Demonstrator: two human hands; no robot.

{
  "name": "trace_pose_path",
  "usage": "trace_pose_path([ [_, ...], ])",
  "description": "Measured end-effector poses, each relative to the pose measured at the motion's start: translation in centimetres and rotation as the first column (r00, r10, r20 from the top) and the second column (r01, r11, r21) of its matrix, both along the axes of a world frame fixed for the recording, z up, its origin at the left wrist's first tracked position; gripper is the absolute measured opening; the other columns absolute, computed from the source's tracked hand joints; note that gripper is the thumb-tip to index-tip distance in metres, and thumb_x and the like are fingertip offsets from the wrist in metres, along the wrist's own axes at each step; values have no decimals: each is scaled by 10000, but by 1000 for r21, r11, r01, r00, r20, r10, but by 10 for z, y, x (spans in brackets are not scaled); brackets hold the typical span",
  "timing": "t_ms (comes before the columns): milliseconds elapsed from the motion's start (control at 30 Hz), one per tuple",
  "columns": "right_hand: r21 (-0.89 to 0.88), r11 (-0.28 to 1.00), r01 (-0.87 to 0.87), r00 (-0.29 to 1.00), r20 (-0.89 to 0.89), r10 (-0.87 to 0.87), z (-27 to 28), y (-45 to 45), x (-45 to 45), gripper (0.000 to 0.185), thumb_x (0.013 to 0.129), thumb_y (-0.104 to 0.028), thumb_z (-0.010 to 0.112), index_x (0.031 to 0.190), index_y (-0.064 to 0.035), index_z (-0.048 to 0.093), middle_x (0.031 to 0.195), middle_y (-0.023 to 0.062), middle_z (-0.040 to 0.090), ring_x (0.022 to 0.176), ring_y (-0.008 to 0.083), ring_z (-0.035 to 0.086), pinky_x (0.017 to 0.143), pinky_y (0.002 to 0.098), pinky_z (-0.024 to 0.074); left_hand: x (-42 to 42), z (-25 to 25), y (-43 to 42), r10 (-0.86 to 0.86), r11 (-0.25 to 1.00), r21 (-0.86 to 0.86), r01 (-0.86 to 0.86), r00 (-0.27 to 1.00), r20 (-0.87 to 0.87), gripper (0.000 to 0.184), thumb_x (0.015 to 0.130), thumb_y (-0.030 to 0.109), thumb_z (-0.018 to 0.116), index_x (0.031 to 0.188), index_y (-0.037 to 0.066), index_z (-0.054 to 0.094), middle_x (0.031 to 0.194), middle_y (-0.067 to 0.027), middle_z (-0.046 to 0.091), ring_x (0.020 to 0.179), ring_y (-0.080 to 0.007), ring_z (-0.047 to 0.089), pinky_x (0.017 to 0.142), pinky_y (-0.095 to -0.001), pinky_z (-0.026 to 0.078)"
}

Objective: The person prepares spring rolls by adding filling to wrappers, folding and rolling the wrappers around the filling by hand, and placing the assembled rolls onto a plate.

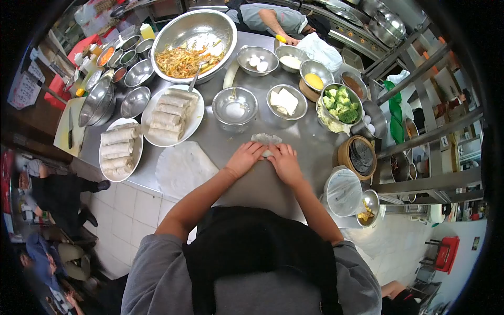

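Observation:
Both hands are at a spring roll (268,153) on the steel table, in the middle of the head view. My left hand (245,158) is closed over its left end, and my right hand (284,163) over its right end, fingers bent and pressed on it. A loose flap of thin wrapper (266,138) lies flat just beyond the fingertips. Most of the roll is hidden under the hands. Left of my left forearm lies a pale round stack of wrappers (184,169). Finished rolls lie on a round plate (197,122) and an oval plate (138,152).
A large steel bowl (227,26) of shredded filling (181,60) stands at the back left. Ahead are a bowl (234,107) with a little white matter and a bowl (301,113) of white slabs. Broccoli (340,105) and a bamboo steamer (344,157) stand right. A co-worker's arm (273,22) is across the table.

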State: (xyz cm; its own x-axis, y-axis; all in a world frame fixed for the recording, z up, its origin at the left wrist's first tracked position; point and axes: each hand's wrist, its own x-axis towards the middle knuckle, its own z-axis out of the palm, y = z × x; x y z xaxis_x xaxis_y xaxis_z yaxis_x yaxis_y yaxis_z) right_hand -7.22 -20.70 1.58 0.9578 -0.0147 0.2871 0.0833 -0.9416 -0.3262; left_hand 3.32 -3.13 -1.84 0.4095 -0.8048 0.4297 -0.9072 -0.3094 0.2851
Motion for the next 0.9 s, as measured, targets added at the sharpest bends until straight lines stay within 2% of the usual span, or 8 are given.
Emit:
trace_pose_path([
  [100, -34, 998, 51, 997, 53, -49, 8, 10, -6, 454, 852, -211, 713, 1278, -109, 592, 1170, 79, 561, 1087, 282, 521, 912, 431, 432, -1, -1, 0, 8, 1000, 13, -7, 998, -69, 433, 873, 280, 658, 1264, 103, 603, 1210, -53, 584, 1167, -246, 536, 981, -405, 440],
  [300, -7, 999, 32, 999, 33, -32, -18, 4, -1, 449, 852, -204, 711, 1272, -95, 596, 1170, 83, 558, 1083, 299, 515, 936, 423, 447, 4, 0, -4, 15, 999, 50, -10, 996, -89, 439, 874, 284, 661, 1272, 114, 583, 1228, -67, 542, 1201, -255, 504, 1005, -417, 401],
  [400, -5, 1000, 5, 1000, 23, -5, -21, -1, 2, 451, 850, -209, 713, 1268, -84, 597, 1176, 90, 558, 1077, 306, 514, 949, 419, 451, 3, 8, -3, 35, 999, 15, -35, 999, -11, 452, 867, 290, 670, 1276, 121, 573, 1222, -78, 525, 1195, -259, 500, 998, -414, 406],
  [500, 32, 998, -50, 997, 54, 48, -17, -5, 4, 457, 838, -208, 730, 1254, -70, 601, 1174, 104, 564, 1084, 320, 511, 959, 421, 447, 3, 8, -3, 47, 996, 78, -46, 999, -15, 466, 855, 297, 681, 1272, 119, 573, 1210, -84, 525, 1180, -265, 502, 999, -418, 410],
  [600, 140, 988, -71, 997, 28, 68, -11, -8, 5, 451, 829, -205, 744, 1230, -53, 605, 1167, 118, 576, 1094, 337, 507, 970, 425, 442, 8, 6, -4, 25, 993, 113, -17, 997, -71, 460, 860, 271, 684, 1280, 126, 564, 1242, -86, 512, 1180, -285, 496, 984, -418, 415],
  [800, 189, 978, -89, 995, -25, 95, -12, -16, 10, 427, 832, -213, 744, 1196, -36, 612, 1149, 127, 592, 1093, 351, 504, 978, 428, 432, 17, 2, 1, -34, 999, -8, 33, 960, -277, 429, 846, 251, 697, 1220, 85, 568, 1216, -121, 557, 1142, -340, 526, 996, -440, 426],
  [900, 170, 981, -94, 993, -58, 105, -11, -18, 14, 420, 842, -236, 733, 1193, -38, 614, 1151, 124, 592, 1092, 351, 504, 977, 428, 431, 21, 6, 3, -42, 998, 22, 52, 948, -316, 408, 834, 258, 705, 1179, 82, 576, 1206, -113, 573, 1138, -337, 536, 993, -431, 429],
])
